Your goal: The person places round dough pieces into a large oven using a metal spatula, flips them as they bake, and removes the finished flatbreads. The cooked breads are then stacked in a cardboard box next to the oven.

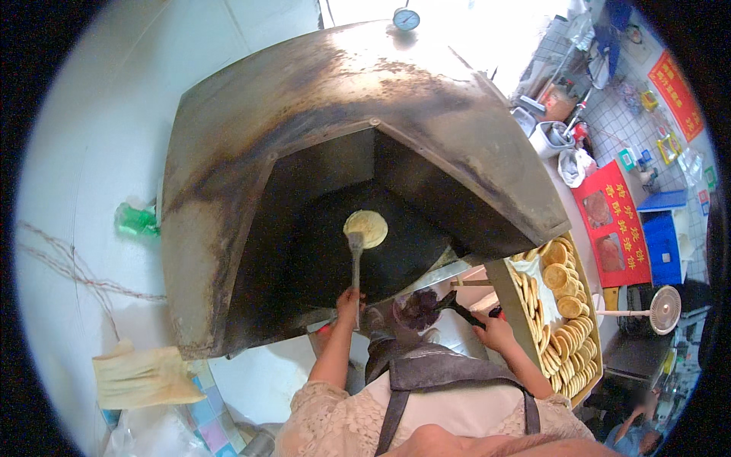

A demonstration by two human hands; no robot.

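Note:
My left hand [349,307] grips the handle of a flat-bladed metal spatula [356,257], which reaches into the dark mouth of a soot-marked metal oven [434,85]. A pale round flatbread [371,227] is at the blade's far end. The blade overlaps the bread's lower left edge; I cannot tell whether the bread rests on it. Lower right of the oven mouth, my right hand [495,333] is closed around a black-handled tool [465,314]. Its head lies against a dark purplish patch [421,309], too unclear to name.
A box [522,300] of browned flatbreads [562,280] stands by my right arm. Beyond it are a red sign [614,223] bearing writing, a fan [665,309] and a blue box [661,245]. A dial thermometer [406,19] tops the oven. A person [637,428] is at lower right.

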